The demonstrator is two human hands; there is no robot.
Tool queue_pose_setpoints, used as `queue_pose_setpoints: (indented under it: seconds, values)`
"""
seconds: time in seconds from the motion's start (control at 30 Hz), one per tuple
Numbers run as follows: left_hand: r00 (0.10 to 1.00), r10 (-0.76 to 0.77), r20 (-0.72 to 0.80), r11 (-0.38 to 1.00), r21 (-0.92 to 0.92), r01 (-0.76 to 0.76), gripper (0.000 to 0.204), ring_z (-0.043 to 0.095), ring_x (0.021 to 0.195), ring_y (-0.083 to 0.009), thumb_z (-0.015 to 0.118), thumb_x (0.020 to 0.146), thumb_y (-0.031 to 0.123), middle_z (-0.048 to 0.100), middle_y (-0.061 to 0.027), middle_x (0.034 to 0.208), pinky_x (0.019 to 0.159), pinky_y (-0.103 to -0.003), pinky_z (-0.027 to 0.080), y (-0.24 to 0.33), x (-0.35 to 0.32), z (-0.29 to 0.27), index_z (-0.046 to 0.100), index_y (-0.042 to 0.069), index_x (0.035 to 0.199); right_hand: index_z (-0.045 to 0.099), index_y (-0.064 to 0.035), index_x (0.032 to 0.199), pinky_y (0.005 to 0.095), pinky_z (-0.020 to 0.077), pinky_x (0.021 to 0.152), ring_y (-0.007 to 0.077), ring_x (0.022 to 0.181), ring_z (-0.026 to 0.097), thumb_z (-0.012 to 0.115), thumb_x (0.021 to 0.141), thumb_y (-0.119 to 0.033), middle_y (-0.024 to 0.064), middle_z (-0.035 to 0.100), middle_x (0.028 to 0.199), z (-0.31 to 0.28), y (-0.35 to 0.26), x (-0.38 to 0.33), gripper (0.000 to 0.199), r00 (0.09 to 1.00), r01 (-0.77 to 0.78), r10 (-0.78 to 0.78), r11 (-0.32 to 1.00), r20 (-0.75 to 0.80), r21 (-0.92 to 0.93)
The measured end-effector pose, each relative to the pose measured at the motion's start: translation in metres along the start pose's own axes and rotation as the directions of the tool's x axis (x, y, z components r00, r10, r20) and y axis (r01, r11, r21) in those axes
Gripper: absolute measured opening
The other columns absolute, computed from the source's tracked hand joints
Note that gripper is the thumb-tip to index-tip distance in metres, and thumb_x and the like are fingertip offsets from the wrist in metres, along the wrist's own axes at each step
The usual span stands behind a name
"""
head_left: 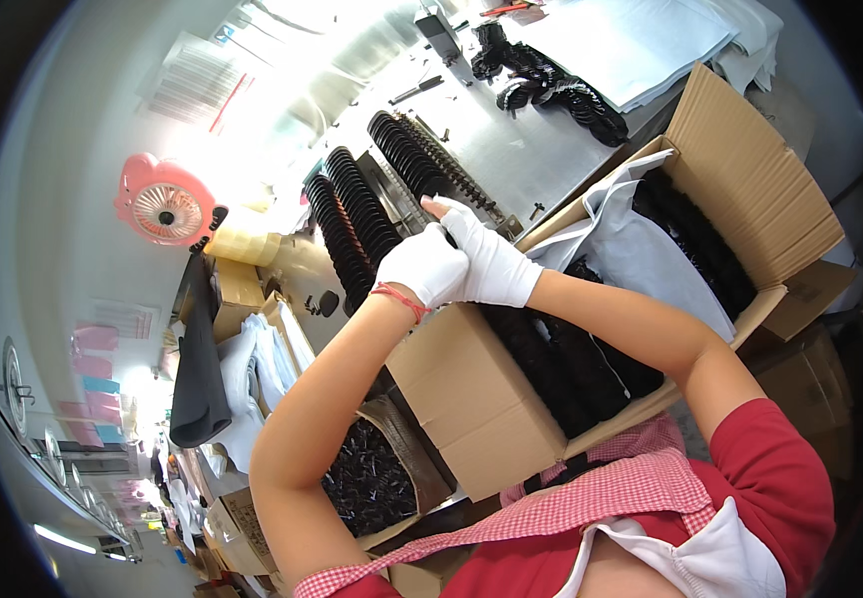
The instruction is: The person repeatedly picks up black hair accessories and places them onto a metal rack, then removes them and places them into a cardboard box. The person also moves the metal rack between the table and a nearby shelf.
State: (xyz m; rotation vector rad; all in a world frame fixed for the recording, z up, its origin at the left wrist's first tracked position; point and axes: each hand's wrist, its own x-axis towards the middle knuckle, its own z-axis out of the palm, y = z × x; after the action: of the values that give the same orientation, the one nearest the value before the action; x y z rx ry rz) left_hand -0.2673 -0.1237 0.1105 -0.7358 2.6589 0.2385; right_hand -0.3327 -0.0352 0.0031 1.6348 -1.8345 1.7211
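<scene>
My left hand and my right hand, both in white gloves with some bare fingertips, meet at the near end of several rows of thin black rounded pieces. The left fingers are curled closed against the right hand. On the right hand the fingers are pressed together, a bare fingertip pointing toward the black row. Whatever lies between the hands is hidden. Left of them run two more black rows, packed side by side. A metal rack with a toothed strip lies along the right row.
Below my forearms an open cardboard box holds dark furry-looking rows and a white sheet. Another box of black pieces stands lower left. A pink fan, a black bundle and white sheets sit around the metal table.
</scene>
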Motion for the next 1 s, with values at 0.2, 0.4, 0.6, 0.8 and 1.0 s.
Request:
queue_pose_setpoints:
  seconds: [0.2,0.4,0.6,0.8,1.0]
  values:
    - [0.981,0.193,0.038,0.948,-0.266,-0.176,0.061,0.065,0.109,-0.0346,0.069,0.078,0.028,0.066,-0.0267,0.115,0.097,-0.037,0.05,-0.054,0.05,-0.052,0.057,-0.005,0.128,0.058,-0.0156,0.123,0.042,0.0496,0.096,0.0359,0.11,0.06,0.07,0.077,-0.012,0.0153,0.057,0.118,-0.021,0.007,0.008,0.048,0.91,-0.312,0.311,0.949,0.276,-0.04]
    - [0.955,0.054,-0.292,0.983,-0.154,-0.102,0.087,0.061,0.116,-0.0405,0.083,0.069,0.046,0.062,-0.0317,0.121,0.101,-0.04,0.048,-0.057,0.12,-0.011,0.052,-0.01,0.128,0.062,-0.016,0.126,0.0444,0.0516,0.09,0.0376,0.099,0.064,0.066,0.076,-0.022,0.019,0.064,0.105,-0.022,0.018,0.026,0.051,0.785,-0.267,0.317,0.948,0.532,-0.172]
    - [0.971,0.051,-0.232,0.949,-0.292,-0.119,0.06,0.068,0.089,-0.0329,0.077,0.078,0.034,0.068,-0.0249,0.093,0.081,-0.038,0.054,-0.041,0.135,0.004,0.057,-0.01,0.114,0.062,-0.0183,0.128,0.044,0.0531,0.088,0.0365,0.097,0.065,0.069,0.074,-0.025,0.0181,0.064,0.104,-0.027,0.016,0.025,0.054,0.784,-0.257,0.312,0.95,0.537,-0.177]
    - [0.96,-0.034,-0.276,0.999,0.02,0.042,0.04,0.07,0.095,-0.0411,0.06,0.089,0.024,0.069,-0.0291,0.101,0.086,-0.045,0.054,-0.03,0.12,0.005,0.056,-0.005,0.116,0.061,-0.0131,0.127,0.0433,0.054,0.088,0.0374,0.096,0.066,0.07,0.073,-0.024,0.0208,0.063,0.11,-0.01,0.018,0.019,0.056,0.81,-0.309,0.378,0.925,0.449,-0.222]
    - [0.968,0.169,-0.185,0.985,-0.001,-0.172,0.03,0.066,0.102,-0.0411,0.055,0.091,0.023,0.068,-0.0273,0.107,0.088,-0.044,0.053,-0.043,0.073,-0.015,0.063,-0.003,0.105,0.041,-0.0031,0.144,0.0406,0.0402,0.11,0.0385,0.131,0.046,0.082,0.072,-0.017,0.024,0.045,0.139,0.007,0.02,0.018,0.084,0.958,-0.286,0.287,0.949,0.013,0.13]
